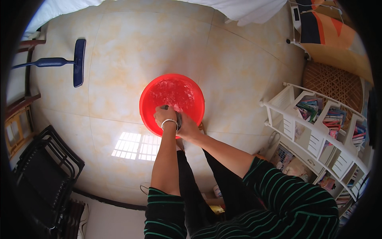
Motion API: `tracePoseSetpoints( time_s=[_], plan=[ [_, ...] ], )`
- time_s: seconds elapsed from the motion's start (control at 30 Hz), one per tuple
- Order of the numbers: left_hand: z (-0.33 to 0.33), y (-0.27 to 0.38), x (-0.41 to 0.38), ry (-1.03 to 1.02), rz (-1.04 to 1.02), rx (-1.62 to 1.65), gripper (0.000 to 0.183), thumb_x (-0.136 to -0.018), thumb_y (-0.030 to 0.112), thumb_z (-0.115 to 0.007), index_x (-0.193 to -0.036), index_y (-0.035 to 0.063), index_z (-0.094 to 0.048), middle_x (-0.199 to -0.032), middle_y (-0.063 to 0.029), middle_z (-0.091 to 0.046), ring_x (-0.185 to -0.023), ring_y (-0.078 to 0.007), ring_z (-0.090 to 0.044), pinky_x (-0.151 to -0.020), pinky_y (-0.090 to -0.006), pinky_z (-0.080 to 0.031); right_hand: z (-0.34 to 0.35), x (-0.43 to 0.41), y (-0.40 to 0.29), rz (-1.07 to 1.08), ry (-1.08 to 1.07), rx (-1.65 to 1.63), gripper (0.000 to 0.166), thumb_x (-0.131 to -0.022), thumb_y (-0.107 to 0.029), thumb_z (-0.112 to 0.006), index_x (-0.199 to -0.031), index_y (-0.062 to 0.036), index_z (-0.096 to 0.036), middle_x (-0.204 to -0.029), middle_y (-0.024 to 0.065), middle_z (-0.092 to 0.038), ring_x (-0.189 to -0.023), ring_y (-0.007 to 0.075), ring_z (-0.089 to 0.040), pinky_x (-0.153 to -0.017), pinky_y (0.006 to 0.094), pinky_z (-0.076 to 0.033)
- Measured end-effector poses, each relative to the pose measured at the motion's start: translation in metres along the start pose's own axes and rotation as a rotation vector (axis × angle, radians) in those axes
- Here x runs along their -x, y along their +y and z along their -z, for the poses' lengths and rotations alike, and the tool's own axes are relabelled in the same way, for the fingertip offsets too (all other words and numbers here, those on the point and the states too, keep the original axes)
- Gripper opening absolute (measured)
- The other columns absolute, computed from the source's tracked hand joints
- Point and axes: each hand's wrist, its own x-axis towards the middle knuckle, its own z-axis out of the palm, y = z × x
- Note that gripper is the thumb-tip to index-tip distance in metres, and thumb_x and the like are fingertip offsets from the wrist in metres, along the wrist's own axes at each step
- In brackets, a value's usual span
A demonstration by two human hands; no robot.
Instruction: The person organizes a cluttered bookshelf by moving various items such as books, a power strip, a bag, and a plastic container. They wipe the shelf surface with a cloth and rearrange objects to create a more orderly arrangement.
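A round red plastic basin (pixel 143 107) stands on the tiled floor, with water and whitish suds inside. Over its near side, my left hand (pixel 166 116), a silver bangle at its wrist, grips a wet dark grey cloth (pixel 179 120). My right hand (pixel 188 127) is pressed close beside it, closed around the same cloth. Most of the cloth is hidden by my fingers; bits of it show between the hands and above the left knuckles.
A blue flat-headed mop (pixel 79 63) lies to the left, near a folded black chair (pixel 41 179). On the right stands a white plastic rack (pixel 298 122) with books, and a woven rattan piece (pixel 331 83) behind it. White fabric (pixel 253 10) hangs at the top.
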Motion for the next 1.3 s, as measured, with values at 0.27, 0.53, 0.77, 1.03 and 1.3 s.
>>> tracePoseSetpoints(
  time_s=[0.27,0.53,0.77,1.03,1.3],
  plan=[
    [0.070,-0.034,0.021,-0.715,0.089,0.819,0.078,-0.074,0.041,-0.064,-0.133,0.0050,-0.029,-0.131,-0.0155,-0.038,-0.112,-0.0303,-0.046,-0.087,-0.0419,-0.042,0.051,0.041,-0.034,-0.447,-0.467,-0.936,0.054,-0.072,-0.022,-0.065,-0.115,-0.0031,-0.040,-0.106,0.0134,-0.052,-0.085,0.0198,-0.056,-0.053,0.0285,-0.048],
    [0.078,-0.062,0.075,-1.076,-0.360,1.678,0.067,-0.076,0.037,-0.064,-0.128,0.0070,-0.036,-0.122,-0.0123,-0.044,-0.105,-0.0283,-0.050,-0.088,-0.0403,-0.045,0.071,0.114,-0.080,-0.832,-0.807,-1.988,0.041,-0.081,-0.023,-0.058,-0.115,-0.0048,-0.042,-0.103,0.0130,-0.051,-0.088,0.0198,-0.054,-0.047,0.0207,-0.045],
    [0.123,-0.004,0.103,-0.845,-0.199,1.062,0.026,-0.075,0.008,-0.056,-0.099,-0.0016,-0.059,-0.074,-0.0038,-0.058,-0.068,-0.0123,-0.057,-0.063,-0.0240,-0.047,0.092,0.113,-0.099,-0.503,-0.690,-1.010,0.034,-0.073,-0.019,-0.068,-0.098,-0.0056,-0.049,-0.076,0.0037,-0.053,-0.063,0.0106,-0.053,-0.042,0.0225,-0.037],
    [0.109,0.018,0.111,-0.354,-0.659,0.462,0.016,-0.070,0.007,-0.055,-0.081,0.0065,-0.066,-0.074,-0.0051,-0.059,-0.064,-0.0164,-0.056,-0.061,-0.0275,-0.045,0.064,0.097,-0.081,-0.223,-0.340,-0.607,0.038,-0.065,-0.018,-0.070,-0.094,-0.0024,-0.053,-0.080,0.0028,-0.057,-0.068,0.0103,-0.054,-0.058,0.0267,-0.044],
    [0.091,0.028,0.117,0.221,-0.721,-0.072,0.009,-0.072,0.014,-0.056,-0.076,0.0107,-0.063,-0.082,-0.0134,-0.057,-0.072,-0.0320,-0.059,-0.064,-0.0418,-0.048,0.051,0.083,-0.080,-0.143,-0.082,-0.037,0.051,-0.067,-0.037,-0.067,-0.095,0.0024,-0.049,-0.085,0.0221,-0.060,-0.084,0.0346,-0.059,-0.070,0.0407,-0.046]
  ],
)
